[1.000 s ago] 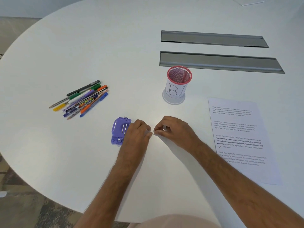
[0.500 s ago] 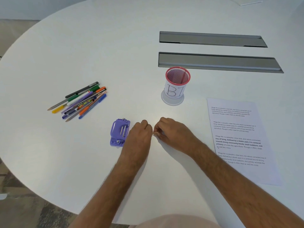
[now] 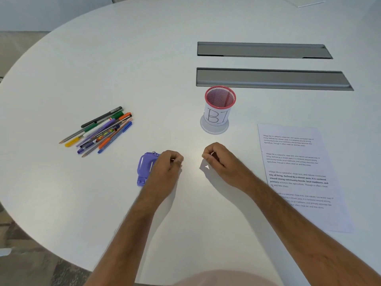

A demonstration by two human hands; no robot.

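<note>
My left hand lies on the white table with its fingers curled and fingertips pinched together. It covers the right edge of a small purple plastic device. My right hand rests a short gap to the right, also with curled fingers and thumb against fingertips. I see nothing held in either hand; anything tiny would be hidden. A red mesh pen cup with a paper label marked "BI" stands beyond the hands.
Several pens and pencils lie in a loose heap at the left. A printed sheet of paper lies at the right, under my right forearm's side. Two grey recessed cable slots run across the far right.
The two hands were touching fingertip to fingertip; they have drawn apart, the left back toward the purple device, the right a little to the right.
</note>
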